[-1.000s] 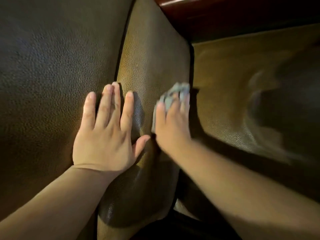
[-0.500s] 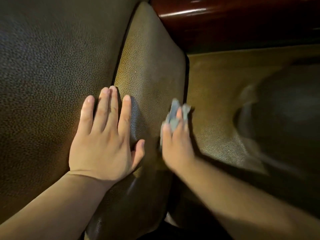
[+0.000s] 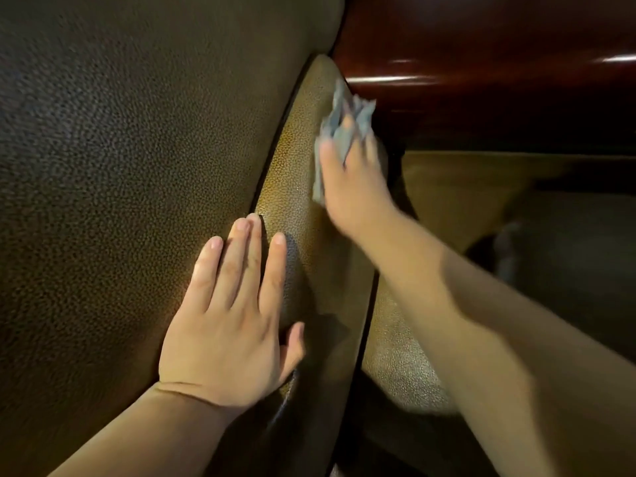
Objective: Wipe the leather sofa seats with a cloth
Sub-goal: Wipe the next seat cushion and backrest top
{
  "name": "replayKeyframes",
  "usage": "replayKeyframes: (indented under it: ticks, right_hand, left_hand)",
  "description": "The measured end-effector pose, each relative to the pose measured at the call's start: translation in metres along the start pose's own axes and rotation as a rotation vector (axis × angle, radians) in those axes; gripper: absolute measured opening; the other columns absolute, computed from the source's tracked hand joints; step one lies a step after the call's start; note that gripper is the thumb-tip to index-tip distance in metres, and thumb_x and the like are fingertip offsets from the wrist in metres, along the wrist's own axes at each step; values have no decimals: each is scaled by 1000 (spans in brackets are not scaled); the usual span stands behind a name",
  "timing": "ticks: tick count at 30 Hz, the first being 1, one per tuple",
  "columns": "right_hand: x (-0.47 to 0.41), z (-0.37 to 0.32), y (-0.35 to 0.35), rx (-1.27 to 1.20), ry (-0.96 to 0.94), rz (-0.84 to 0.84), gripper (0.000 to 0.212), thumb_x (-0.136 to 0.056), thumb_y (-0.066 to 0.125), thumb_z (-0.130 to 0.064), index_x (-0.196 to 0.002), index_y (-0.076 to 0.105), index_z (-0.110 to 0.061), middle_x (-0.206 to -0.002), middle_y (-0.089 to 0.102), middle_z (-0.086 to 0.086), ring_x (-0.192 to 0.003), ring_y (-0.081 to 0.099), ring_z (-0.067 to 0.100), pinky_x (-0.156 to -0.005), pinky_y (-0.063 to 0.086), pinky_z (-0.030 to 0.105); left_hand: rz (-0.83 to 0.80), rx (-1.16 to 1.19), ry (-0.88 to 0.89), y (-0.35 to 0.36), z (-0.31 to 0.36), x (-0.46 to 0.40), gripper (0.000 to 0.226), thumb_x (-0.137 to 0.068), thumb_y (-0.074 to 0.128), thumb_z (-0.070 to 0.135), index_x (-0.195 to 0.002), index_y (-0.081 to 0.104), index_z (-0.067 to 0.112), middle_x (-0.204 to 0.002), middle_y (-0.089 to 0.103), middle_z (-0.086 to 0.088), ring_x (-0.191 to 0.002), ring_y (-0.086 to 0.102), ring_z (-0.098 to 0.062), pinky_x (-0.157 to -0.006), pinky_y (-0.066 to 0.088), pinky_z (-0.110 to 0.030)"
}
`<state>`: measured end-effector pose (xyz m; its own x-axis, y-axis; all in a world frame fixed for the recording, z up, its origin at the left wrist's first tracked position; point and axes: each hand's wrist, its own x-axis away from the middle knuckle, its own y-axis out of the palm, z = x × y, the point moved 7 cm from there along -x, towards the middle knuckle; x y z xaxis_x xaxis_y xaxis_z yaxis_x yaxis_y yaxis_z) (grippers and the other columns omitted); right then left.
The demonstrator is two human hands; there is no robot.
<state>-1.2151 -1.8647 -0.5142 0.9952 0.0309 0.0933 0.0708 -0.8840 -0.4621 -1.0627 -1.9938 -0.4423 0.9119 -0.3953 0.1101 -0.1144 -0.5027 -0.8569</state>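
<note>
A small grey cloth (image 3: 339, 129) was held bunched under the curled right-hand fingers (image 3: 354, 156) against the sofa cushion's (image 3: 303, 173) far edge, the left hand (image 3: 230, 325) was pressed flat nearer, and the loosely gripped cloth could be dropped behind the cushion.

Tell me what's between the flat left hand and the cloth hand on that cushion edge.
Head view: only bare pebbled leather between left hand and right hand gripping the cloth.

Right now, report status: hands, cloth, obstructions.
Left hand flat on the sofa cushion, fingers straight. Right hand pressing grey cloth to the cushion's upper edge by the wood frame. Nothing in the way.
</note>
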Motion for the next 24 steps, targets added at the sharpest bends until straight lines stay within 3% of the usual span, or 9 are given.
replayKeyframes:
  ticks: [2,4,7,9,11,15,17,20,24]
  right_hand:
    - [-43,0,-16,-120,78,34,58,-109,40,-33,-160,24,-12,-171,6,20,-157,9,41,-127,19,50]
    - [-30,-5,-14,-165,113,73,63,-108,34,-47,-163,19,-20,-171,12,15,-156,18,36,-125,25,52]
    - [45,-38,13,32,-230,76,59,-104,31,-50,-160,13,-39,-173,-7,9,-159,-7,33,-127,11,58]
    - [66,-30,26,-81,-161,-24,62,-106,34,-51,-160,4,-52,-170,-23,-9,-155,-26,15,-128,-4,47]
    - [44,-24,20,-84,-129,-51,63,-107,33,-54,-160,0,-53,-170,-23,-11,-154,-27,11,-127,-6,45]
    - [-22,19,-1,-233,18,84,63,-108,26,-55,-165,3,-39,-174,-3,-1,-160,-6,17,-130,3,49]
    - [-16,44,5,-242,101,117,65,-108,25,-55,-166,4,-32,-174,3,2,-160,3,19,-130,9,48]
    - [19,84,27,-290,276,81,68,-106,23,-62,-165,0,-36,-173,5,0,-158,14,22,-128,18,49]
    - [-15,136,36,-411,453,66,75,-104,34,-65,-165,8,-31,-168,25,2,-146,37,17,-111,33,33]
  left_hand:
    - [-2,5,-6,1,0,0,99,-90,48,55,-162,20,-6,-167,16,-35,-160,14,-44,-131,5,-55]
    - [-7,10,-3,2,0,0,99,-90,47,56,-163,19,-6,-168,15,-35,-160,13,-44,-131,6,-55]
    - [15,16,1,3,1,1,97,-91,47,54,-162,21,-8,-168,16,-35,-159,15,-44,-131,8,-54]
    - [19,22,1,2,1,1,95,-92,46,54,-161,24,-9,-167,18,-36,-159,16,-45,-131,8,-54]
    - [11,13,2,3,1,0,95,-92,46,54,-161,24,-8,-167,18,-36,-159,17,-45,-130,9,-55]
    - [10,-23,1,3,2,0,97,-92,45,55,-162,20,-6,-167,17,-36,-159,16,-45,-130,8,-55]
    - [6,-18,7,2,2,0,98,-93,45,56,-163,19,-6,-167,16,-36,-159,15,-45,-130,9,-55]
    - [9,0,-6,1,2,1,99,-92,47,57,-163,19,-6,-167,15,-36,-159,14,-45,-130,9,-56]
    - [6,-36,10,5,2,1,98,-95,41,61,-163,18,-6,-167,16,-37,-159,14,-46,-130,7,-56]
